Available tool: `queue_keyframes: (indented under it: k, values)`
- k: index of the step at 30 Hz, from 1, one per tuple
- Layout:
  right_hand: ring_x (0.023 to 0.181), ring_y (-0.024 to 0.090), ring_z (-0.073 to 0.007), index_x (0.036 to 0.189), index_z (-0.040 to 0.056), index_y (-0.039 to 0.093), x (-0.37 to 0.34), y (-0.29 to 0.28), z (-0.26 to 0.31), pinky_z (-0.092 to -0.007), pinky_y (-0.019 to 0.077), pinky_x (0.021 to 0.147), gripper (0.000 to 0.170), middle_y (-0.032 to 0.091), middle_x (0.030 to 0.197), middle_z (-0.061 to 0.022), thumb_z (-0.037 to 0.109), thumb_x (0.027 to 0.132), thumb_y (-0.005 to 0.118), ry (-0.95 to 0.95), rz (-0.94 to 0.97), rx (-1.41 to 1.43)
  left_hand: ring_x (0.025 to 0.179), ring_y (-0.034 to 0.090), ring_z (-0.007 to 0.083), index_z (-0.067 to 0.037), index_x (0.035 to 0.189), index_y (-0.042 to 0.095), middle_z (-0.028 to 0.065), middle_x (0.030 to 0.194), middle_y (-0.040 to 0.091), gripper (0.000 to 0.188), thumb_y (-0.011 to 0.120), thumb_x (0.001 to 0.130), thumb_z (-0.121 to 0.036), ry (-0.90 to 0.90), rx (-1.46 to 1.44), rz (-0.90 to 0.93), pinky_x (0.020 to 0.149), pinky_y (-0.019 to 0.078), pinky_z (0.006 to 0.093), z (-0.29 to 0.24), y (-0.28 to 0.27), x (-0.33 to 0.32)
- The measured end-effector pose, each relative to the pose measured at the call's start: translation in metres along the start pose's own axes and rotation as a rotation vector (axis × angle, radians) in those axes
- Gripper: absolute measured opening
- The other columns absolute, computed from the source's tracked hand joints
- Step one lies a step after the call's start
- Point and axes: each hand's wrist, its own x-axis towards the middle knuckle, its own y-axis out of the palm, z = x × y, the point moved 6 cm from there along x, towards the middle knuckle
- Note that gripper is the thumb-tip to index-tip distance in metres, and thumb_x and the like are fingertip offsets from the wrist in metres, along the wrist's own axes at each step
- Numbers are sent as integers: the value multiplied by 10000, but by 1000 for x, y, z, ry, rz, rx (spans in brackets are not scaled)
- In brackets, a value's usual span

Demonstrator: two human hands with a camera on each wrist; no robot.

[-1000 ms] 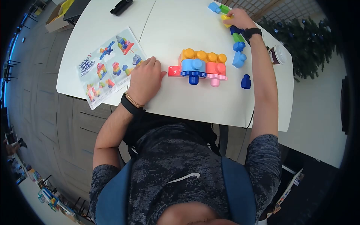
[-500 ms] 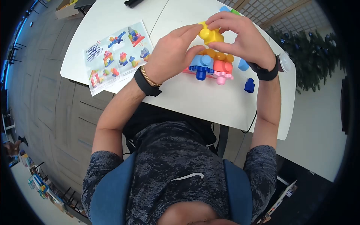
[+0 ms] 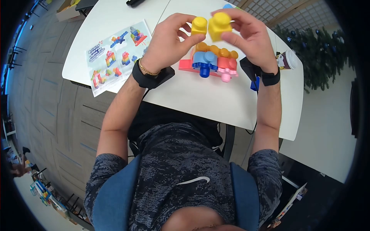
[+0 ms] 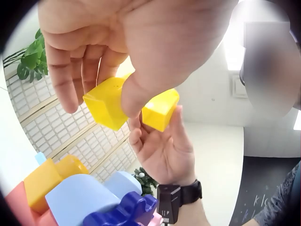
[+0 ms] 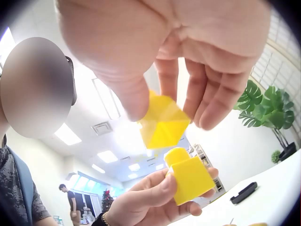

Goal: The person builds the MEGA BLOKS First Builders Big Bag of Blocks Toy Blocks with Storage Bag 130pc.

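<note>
Two small yellow blocks are held up in the upper middle of the head view, just beside each other. The left-hand block is pinched between the thumb and fingers of the left hand; the right-hand block is likewise grasped by the thumb and fingers of the right hand. Each block has a rounded stud, and the one in the right hand is slightly blurred.

Just below them in the frame, near its upper centre, a cluster of joined blocks stands on the tabletop: an orange row at the back, a light blue block and a coral block before it, with dark blue and pink pieces at the front. A dark blue block lies right of the cluster, partly hidden by the right wrist's gear.

A printed leaflet lies at upper left, and a lidded cup stands at upper right. Beyond the tabletop, a dark green tree fills the right side.
</note>
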Motion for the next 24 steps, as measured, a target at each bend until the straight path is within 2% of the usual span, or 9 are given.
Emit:
queue_keyframes:
  k: [2,3,6,7,11,14,16,21,24]
  values:
    - [1127,701,-163,1329,11,660,-22,-24,-18,-331,572,996,408,723,1245,-83,110,955,790,127,-218,82,981,750,199,-8,1219,719,121,1131,743,385,828,926,-232,-63,-127,-21,826,627,312,11,1,-2]
    - [1129,690,-150,1351,-14,614,-36,-29,-22,-331,558,1004,425,715,1240,-92,77,968,772,183,-302,144,1064,743,187,3,1257,699,122,1149,764,401,799,960,-247,-140,-158,30,928,610,313,16,1,-5]
    - [1119,687,-150,1335,-12,605,-77,-39,-40,-323,539,1018,415,716,1222,-87,74,965,775,355,-355,98,1081,740,190,13,1298,673,125,1161,763,429,783,976,-249,-228,-328,58,996,585,326,28,6,-13]
    - [1100,693,-157,1307,-13,610,-88,-37,-44,-316,531,1026,387,721,1195,-79,61,963,771,363,-374,108,1114,734,193,19,1325,653,130,1165,764,447,776,986,-246,-215,-288,81,1050,557,336,30,9,-15]
    - [1089,703,-162,1290,-7,632,-108,-29,-47,-315,537,1015,384,735,1183,-79,79,948,784,362,-360,-25,1142,732,208,16,1319,656,136,1165,768,441,786,977,-230,-208,-254,157,1062,553,344,31,24,-16]
    - [1077,712,-162,1262,4,657,-110,-20,-50,-316,545,1008,377,750,1156,-78,98,929,806,378,-322,-122,1135,720,173,27,1354,635,119,1203,757,466,791,974,-195,-219,-289,260,1078,528,326,27,35,-15]
    - [1058,721,-164,1230,11,678,-112,-20,-52,-317,555,993,358,760,1128,-74,111,917,820,372,-329,-128,1123,725,176,29,1329,656,120,1189,763,443,803,960,-168,-191,-190,283,1063,540,327,27,38,-17]
    - [1043,730,-170,1200,10,691,-121,-20,-67,-325,564,987,336,763,1111,-69,124,913,822,406,-273,-100,1106,732,178,32,1329,659,122,1188,761,435,804,954,-132,-323,-286,353,1026,565,317,41,41,-19]
    - [1072,723,-166,1218,17,688,-124,-23,-67,-332,556,1012,360,756,1136,-55,140,908,826,423,-233,-160,1090,753,220,36,1331,668,132,1172,773,491,843,914,-157,-415,-367,353,1011,587,337,47,42,-17]
